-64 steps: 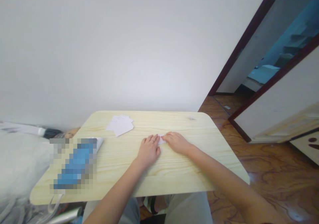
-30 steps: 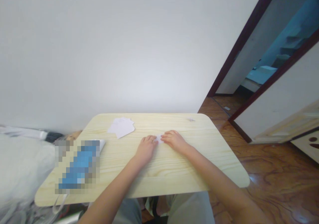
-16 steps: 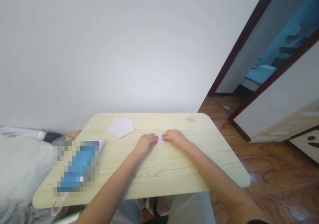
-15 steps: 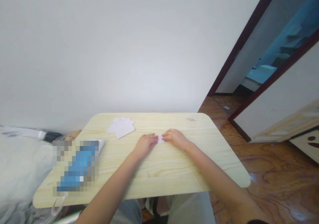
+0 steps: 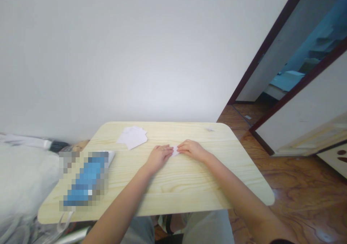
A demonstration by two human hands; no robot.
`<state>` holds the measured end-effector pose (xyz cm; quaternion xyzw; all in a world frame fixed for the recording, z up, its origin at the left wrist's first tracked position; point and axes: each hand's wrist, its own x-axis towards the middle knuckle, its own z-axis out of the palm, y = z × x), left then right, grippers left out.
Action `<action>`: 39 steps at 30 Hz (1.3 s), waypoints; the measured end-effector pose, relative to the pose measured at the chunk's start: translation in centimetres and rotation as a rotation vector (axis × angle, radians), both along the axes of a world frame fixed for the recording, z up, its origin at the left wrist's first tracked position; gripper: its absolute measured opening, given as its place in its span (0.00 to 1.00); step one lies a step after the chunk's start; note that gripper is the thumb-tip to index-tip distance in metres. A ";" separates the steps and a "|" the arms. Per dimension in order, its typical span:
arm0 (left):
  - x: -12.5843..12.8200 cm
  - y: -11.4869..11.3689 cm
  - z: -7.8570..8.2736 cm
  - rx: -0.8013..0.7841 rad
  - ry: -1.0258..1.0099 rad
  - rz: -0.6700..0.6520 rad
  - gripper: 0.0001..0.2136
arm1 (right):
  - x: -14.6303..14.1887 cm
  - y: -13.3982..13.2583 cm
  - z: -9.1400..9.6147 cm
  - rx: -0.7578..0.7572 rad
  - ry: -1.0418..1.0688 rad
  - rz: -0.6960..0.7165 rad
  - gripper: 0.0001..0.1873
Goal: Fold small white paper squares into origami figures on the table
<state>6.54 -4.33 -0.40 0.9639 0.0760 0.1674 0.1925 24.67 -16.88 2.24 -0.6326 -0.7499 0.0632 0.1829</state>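
Observation:
A small piece of white paper [image 5: 175,151] lies flat on the wooden table top, between my two hands. My left hand [image 5: 159,157] has its fingers together and pressed on the paper's left side. From the other side, my right hand [image 5: 194,150] grips the paper's right edge with bent fingertips. The fingers cover part of the paper, so its full shape is hidden. Farther back to the left rests a loose stack of white paper sheets [image 5: 133,137]. A tiny white folded-looking piece [image 5: 209,129] sits near the far right corner, too small to make out.
The pale wood-grain table [image 5: 206,193] stands against a white wall [image 5: 162,56]. At its left lies a blurred-out blue-screened device [image 5: 86,179] with a white strap [image 5: 65,220]. White bedding [image 5: 24,182] is beside the table; a doorway opens at right.
The view has shifted very slightly. Both hands stay at the paper, with only a small movement of the fingers.

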 end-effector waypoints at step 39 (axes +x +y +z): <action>0.5 -0.4 -0.6 -0.101 -0.061 0.068 0.11 | -3.2 1.9 -1.6 0.056 -0.100 -0.446 0.07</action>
